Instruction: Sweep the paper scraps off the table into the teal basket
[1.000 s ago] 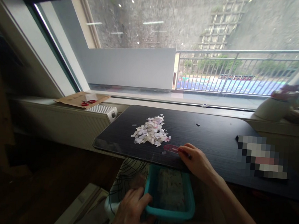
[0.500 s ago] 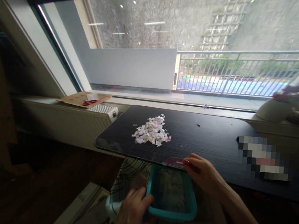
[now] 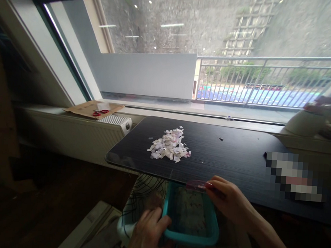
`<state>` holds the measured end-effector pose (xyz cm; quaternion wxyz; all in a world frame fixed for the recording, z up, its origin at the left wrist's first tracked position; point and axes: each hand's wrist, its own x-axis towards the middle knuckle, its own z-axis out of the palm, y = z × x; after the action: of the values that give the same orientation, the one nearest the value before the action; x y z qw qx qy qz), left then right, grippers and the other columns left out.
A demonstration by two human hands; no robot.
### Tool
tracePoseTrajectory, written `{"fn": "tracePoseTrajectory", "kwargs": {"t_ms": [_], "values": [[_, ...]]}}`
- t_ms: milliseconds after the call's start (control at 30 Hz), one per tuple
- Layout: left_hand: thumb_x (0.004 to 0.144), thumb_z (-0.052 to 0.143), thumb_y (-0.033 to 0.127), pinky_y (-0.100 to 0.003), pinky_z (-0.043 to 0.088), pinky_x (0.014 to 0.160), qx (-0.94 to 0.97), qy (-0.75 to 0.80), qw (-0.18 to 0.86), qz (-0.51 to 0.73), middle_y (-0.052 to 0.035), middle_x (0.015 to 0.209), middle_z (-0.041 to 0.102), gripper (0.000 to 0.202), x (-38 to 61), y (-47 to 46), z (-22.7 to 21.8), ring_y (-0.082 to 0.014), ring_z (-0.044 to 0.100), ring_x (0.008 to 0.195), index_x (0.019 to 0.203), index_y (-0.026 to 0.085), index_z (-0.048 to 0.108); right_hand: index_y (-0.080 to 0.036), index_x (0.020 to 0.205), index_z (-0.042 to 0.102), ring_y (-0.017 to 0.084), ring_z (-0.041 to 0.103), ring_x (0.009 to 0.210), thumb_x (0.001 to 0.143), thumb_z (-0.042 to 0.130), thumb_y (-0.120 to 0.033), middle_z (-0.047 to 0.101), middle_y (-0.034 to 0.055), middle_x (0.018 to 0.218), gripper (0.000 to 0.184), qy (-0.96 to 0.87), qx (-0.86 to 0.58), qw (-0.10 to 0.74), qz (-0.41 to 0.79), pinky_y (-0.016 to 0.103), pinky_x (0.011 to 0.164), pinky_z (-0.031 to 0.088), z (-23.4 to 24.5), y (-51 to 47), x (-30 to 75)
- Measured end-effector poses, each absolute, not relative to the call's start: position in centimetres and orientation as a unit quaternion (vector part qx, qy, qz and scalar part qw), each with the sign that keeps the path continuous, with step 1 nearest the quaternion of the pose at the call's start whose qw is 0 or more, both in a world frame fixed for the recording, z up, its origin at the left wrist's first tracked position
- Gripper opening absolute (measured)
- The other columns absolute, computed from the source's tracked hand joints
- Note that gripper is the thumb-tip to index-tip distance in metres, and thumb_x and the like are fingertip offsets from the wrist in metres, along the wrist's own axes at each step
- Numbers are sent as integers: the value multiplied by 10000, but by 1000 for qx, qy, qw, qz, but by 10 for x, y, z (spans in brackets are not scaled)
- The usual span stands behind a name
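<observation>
My left hand (image 3: 150, 229) grips the left rim of a teal plastic bin (image 3: 214, 235) below the table's front edge. White paper scraps (image 3: 191, 214) lie inside it. My right hand (image 3: 225, 193) is closed on one end of a flat, see-through purple plastic piece (image 3: 196, 185), whose exact kind I cannot make out. This piece is held level over the bin's back rim, close to the table edge, with a few pale bits on it. On the black table (image 3: 222, 159) sits a heap of small cut paper scraps (image 3: 169, 145).
Red-handled scissors (image 3: 100, 113) rest on brown cardboard (image 3: 83, 108) over the radiator (image 3: 95, 139) at left. A blurred-out object (image 3: 295, 178) lies on the table's right. Dark cables (image 3: 141, 191) hang left of the bin. A window stands behind the table.
My right hand and the purple piece have moved slightly down and right, off the table edge and over the bin. My left hand stays on the rim. The paper heap looks unchanged.
</observation>
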<state>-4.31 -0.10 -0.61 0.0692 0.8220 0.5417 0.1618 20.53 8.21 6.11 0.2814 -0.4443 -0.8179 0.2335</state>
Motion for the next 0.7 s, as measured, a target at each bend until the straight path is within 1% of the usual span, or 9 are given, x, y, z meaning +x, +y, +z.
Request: {"fn": "tracePoseTrajectory", "kwargs": {"t_ms": [100,267,333,433,600,700], "values": [[719,630,202,-348,370,716,817,547,76,166,-24,839,535,134,-40,-1,-3,-236,517,799,834,221,566,-186,778,591,96,460,598,911,435,-261,507,-1,739,218,-810,-447,290,246,221,555,361,61,72,213],[670,642,185,-336,367,718,819,542,74,174,-19,842,532,161,-36,-2,-5,-231,520,802,805,222,561,-168,856,634,107,474,609,887,474,-294,538,16,758,206,-778,-459,387,187,227,565,379,55,112,201],[650,631,163,-333,370,712,824,535,63,172,-22,838,531,178,-37,-1,-9,-235,523,804,798,220,552,-159,857,652,110,474,596,874,481,-299,550,18,741,221,-763,-479,407,153,232,557,375,54,136,188],[635,612,153,-332,375,707,837,518,50,170,-30,845,532,196,-42,2,-15,-242,527,815,804,220,539,-157,881,663,115,495,609,872,458,-280,567,21,744,240,-762,-499,390,136,233,578,380,56,160,170],[628,597,173,-347,376,706,852,492,41,174,-39,850,528,218,-48,4,-21,-249,530,798,830,219,528,-173,722,646,104,476,568,843,480,-259,557,2,688,223,-785,-488,353,141,223,535,339,62,151,175],[647,593,168,-342,364,688,848,498,52,176,-37,833,523,189,-45,2,-19,-247,527,794,816,221,526,-176,699,620,101,458,545,850,472,-276,534,-6,656,234,-792,-502,325,123,226,518,316,69,137,189]]}}
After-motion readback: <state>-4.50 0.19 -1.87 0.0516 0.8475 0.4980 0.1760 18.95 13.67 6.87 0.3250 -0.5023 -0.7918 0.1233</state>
